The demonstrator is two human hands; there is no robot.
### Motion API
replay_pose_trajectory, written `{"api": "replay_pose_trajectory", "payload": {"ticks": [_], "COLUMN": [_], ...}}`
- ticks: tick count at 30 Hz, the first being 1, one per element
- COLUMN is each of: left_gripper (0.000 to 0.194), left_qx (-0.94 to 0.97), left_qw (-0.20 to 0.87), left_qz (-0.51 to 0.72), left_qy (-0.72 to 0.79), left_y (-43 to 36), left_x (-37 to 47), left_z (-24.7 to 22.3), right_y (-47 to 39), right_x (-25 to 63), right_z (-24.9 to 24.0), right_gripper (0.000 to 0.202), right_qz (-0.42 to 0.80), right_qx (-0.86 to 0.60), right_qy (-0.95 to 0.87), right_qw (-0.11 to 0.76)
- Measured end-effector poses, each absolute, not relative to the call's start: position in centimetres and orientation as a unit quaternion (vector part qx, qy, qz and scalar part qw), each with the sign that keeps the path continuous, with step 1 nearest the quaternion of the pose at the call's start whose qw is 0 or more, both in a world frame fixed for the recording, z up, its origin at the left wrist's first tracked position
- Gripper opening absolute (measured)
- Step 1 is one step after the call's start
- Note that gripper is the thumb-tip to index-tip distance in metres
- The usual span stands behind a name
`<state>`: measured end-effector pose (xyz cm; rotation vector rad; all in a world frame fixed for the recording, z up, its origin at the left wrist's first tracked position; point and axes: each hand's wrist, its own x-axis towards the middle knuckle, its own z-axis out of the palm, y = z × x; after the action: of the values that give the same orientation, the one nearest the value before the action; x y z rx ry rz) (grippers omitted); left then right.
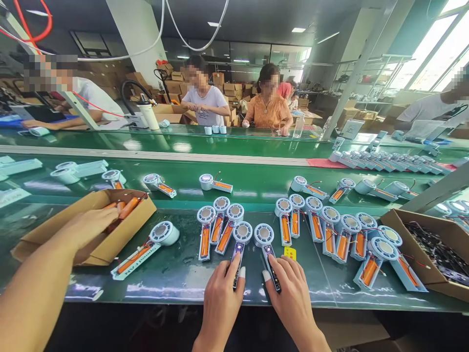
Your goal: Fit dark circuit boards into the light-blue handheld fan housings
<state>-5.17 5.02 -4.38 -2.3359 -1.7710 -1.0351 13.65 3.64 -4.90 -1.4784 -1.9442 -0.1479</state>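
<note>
My left hand is closed around the handle of a light-blue handheld fan, its index finger lying on the dark circuit board in the handle. A second fan stands just to the right, its handle gripped by my right hand, with fingers over another dark circuit board. White covers sit on both thumb tips. Left of these, fans with orange battery cells lie face up. More such fans form a row at right, near a yellow label.
A co-worker's hand reaches from the left into a cardboard box of orange cells. Another box at right holds dark boards. Fans lie along the green conveyor. A slanted post rises at right. Several people work across the line.
</note>
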Motion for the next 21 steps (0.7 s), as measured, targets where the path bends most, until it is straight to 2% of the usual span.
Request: {"api": "replay_pose_trajectory", "payload": {"ticks": [21], "left_gripper": [0.037], "left_qx": [-0.764], "left_qw": [0.052], "left_qz": [-0.316], "left_qy": [-0.561], "left_y": [5.51], "left_x": [-5.41], "left_z": [-4.44], "right_y": [3.71], "right_x": [13.75], "right_z": [-5.55], "right_gripper": [0.041], "right_qz": [-0.068], "right_qx": [-0.565], "right_qy": [-0.750], "right_qw": [0.336]}}
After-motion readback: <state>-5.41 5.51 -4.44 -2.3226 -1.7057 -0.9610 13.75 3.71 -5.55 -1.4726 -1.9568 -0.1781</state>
